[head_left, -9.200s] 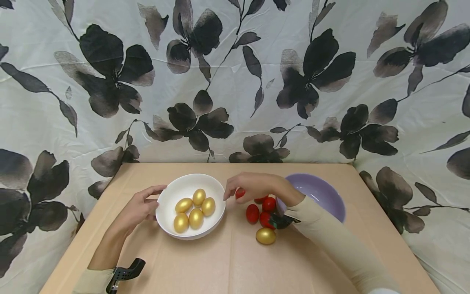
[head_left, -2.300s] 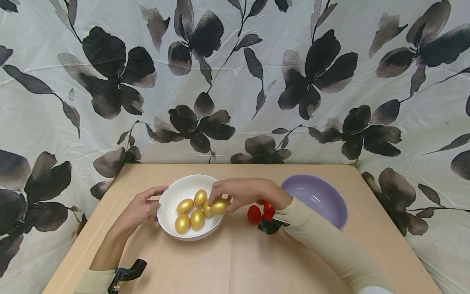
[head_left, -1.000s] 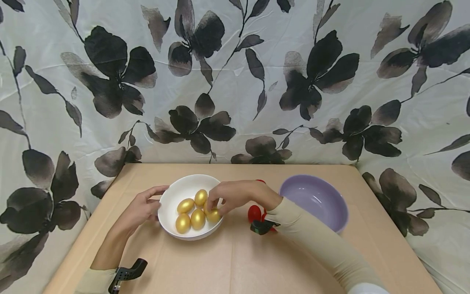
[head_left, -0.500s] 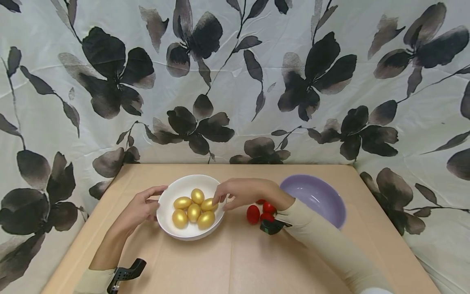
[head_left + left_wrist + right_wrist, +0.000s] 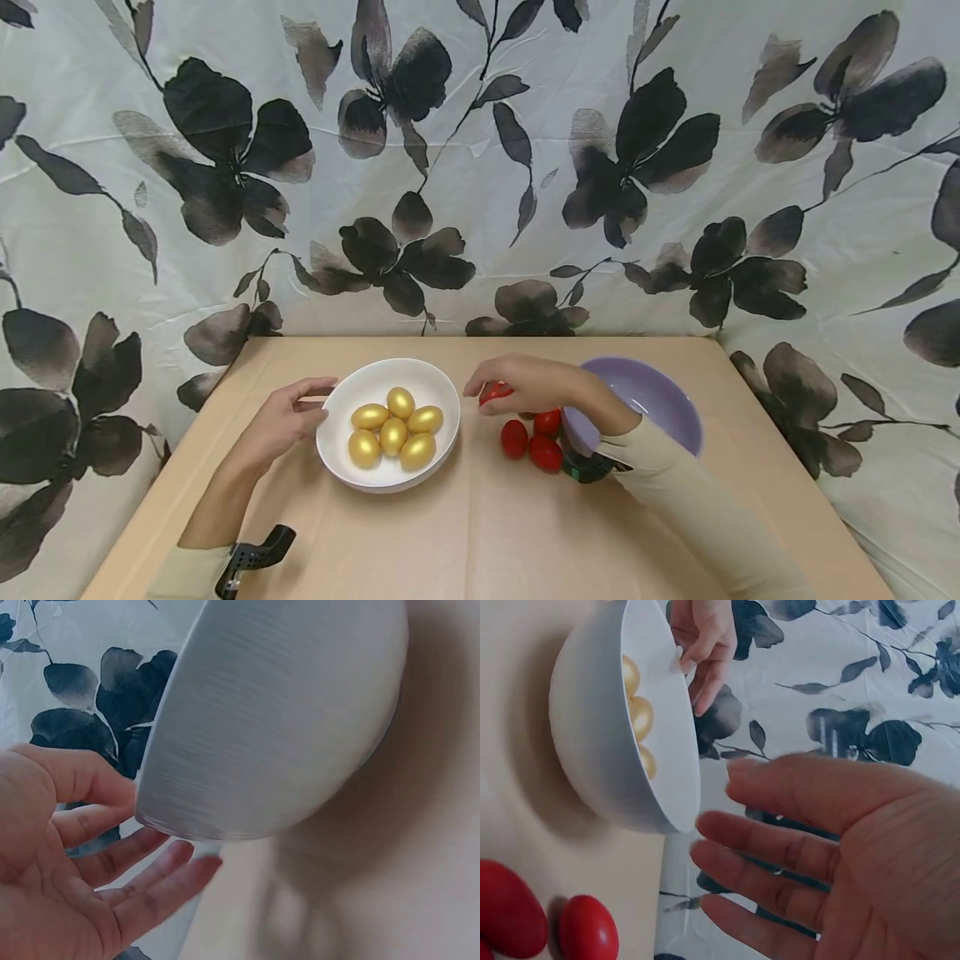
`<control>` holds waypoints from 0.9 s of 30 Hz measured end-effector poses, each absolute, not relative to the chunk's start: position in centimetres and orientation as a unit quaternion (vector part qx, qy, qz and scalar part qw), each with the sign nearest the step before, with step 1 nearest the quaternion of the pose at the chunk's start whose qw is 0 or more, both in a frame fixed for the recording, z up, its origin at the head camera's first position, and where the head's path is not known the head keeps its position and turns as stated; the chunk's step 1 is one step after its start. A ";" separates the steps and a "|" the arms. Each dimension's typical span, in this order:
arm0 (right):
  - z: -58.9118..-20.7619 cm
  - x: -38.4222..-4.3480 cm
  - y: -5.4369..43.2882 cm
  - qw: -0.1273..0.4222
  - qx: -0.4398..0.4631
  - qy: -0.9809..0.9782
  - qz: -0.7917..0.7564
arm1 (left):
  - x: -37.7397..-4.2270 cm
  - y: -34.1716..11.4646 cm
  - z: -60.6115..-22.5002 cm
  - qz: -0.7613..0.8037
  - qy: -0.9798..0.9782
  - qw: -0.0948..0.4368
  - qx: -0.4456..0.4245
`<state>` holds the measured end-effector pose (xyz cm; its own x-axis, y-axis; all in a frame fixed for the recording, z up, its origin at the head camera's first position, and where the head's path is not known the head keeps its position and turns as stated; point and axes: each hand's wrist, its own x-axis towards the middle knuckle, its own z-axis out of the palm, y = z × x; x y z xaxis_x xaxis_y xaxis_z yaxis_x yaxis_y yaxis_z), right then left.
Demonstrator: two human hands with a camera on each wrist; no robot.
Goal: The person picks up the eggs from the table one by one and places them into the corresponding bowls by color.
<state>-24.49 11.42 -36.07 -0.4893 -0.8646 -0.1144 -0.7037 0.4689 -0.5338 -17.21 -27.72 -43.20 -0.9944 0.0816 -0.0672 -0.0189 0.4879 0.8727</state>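
A white bowl (image 5: 442,392) stands on the table, holding several golden eggs (image 5: 393,436). My left hand (image 5: 288,421) is at the bowl's left side; its thumb and fingertips (image 5: 124,796) meet at the rim, pinching it lightly. To the right of the bowl, my right hand (image 5: 528,383) hovers over a small group of red eggs (image 5: 514,439). Nothing is in its grasp: the right wrist view shows the fingers (image 5: 735,829) spread loosely apart. One red egg shows between the fingers in the head view. My right forearm crosses over part of the purple bowl (image 5: 667,408).
The purple bowl stands behind the right forearm, with no eggs in its visible part. The light wooden table (image 5: 465,542) ends at a floral cloth backdrop (image 5: 480,167). Black wrist devices sit on both sleeves (image 5: 187,571).
My right hand carried a golden egg from the table into the white bowl, let it go, and moved right over the red eggs. The left hand stayed at the rim.
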 end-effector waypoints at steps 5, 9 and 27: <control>-35.9 -23.9 13.1 0.178 -0.407 0.857 -0.261 | -17.5 -27.8 -42.3 0.481 0.876 0.022 0.032; -36.0 -23.5 14.7 0.153 -0.381 0.863 -0.294 | -17.7 -27.7 -41.6 0.468 0.882 -0.009 0.046; -37.4 -23.8 24.2 0.023 -0.188 0.910 -0.368 | -17.8 -22.5 -38.9 0.492 0.861 -0.041 0.123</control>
<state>-23.81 24.25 -37.44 -0.9283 -0.3589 0.0970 -0.3257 0.6589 -0.6781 -17.77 -22.51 -38.87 -0.9661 0.1718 0.1928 0.2533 0.4849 0.8371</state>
